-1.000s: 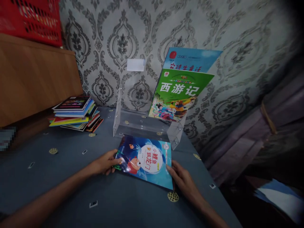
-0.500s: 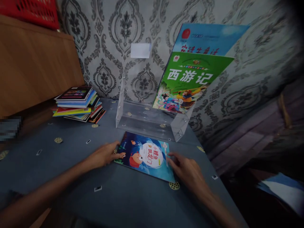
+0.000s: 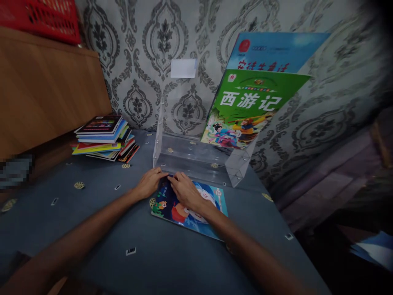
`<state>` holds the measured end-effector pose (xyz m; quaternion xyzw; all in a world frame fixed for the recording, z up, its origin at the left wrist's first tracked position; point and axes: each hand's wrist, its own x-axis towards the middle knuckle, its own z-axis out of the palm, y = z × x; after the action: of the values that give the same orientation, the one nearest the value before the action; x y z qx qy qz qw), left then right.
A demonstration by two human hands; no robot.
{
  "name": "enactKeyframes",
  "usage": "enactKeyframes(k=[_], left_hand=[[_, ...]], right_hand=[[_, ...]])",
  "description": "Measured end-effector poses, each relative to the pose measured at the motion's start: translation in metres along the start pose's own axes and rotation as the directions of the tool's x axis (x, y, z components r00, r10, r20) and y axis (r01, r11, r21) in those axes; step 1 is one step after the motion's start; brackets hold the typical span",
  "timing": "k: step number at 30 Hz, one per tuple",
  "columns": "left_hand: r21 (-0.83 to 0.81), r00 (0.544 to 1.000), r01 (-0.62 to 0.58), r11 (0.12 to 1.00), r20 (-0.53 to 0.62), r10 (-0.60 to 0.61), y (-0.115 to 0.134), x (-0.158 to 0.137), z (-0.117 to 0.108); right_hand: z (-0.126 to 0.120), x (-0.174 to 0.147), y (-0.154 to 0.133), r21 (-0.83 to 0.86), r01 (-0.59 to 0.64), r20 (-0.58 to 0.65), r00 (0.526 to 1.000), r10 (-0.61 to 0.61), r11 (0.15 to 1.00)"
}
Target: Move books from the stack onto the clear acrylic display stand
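Patterned grey wallpaper [image 3: 166, 37] rises behind a dark blue-grey tabletop [image 3: 168, 262], on which a clear stand [image 3: 196, 166] takes the middle. Just in front of that stand, on the near side, lies a fish-cover book [image 3: 184, 215], face up and flat; whether its far edge touches the stand, I cannot tell.

Left hand [image 3: 150, 182] and right hand [image 3: 186, 192] meet at the book's far left corner, below the stand's left end. The left fingertips bend over the corner; the right hand reaches across the cover, fingertips near the left ones. Whether either grip is clamped on the corner or merely resting there cannot be made out.

It should handle as a light, thin, bendy paperback, its glossy cover perhaps slippery and its corners easily creased. Best hold: both short edges, thumbs above and fingers beneath.

Counted: one book under the hands; two on the right part of the stand, a green book [image 3: 245, 106] leaning in front of a blue book [image 3: 276, 51]; one stand; one white card [image 3: 183, 68] at the stand's upper left; one pile of books [image 3: 100, 133] left of the stand, its volumes too jumbled to number; one red basket [image 3: 52, 16] atop one wooden cabinet [image 3: 52, 90], farther left of the stand.
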<state>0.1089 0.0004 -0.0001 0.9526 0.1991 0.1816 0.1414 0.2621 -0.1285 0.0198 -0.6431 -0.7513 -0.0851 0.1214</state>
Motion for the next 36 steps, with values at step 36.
enactKeyframes(k=[36], left_hand=[[-0.002, 0.990, -0.143, 0.990, -0.017, 0.143, -0.016, -0.003, 0.005]], right_hand=[[-0.007, -0.049, -0.063, 0.071, 0.214, 0.039, 0.975, -0.217, 0.974]])
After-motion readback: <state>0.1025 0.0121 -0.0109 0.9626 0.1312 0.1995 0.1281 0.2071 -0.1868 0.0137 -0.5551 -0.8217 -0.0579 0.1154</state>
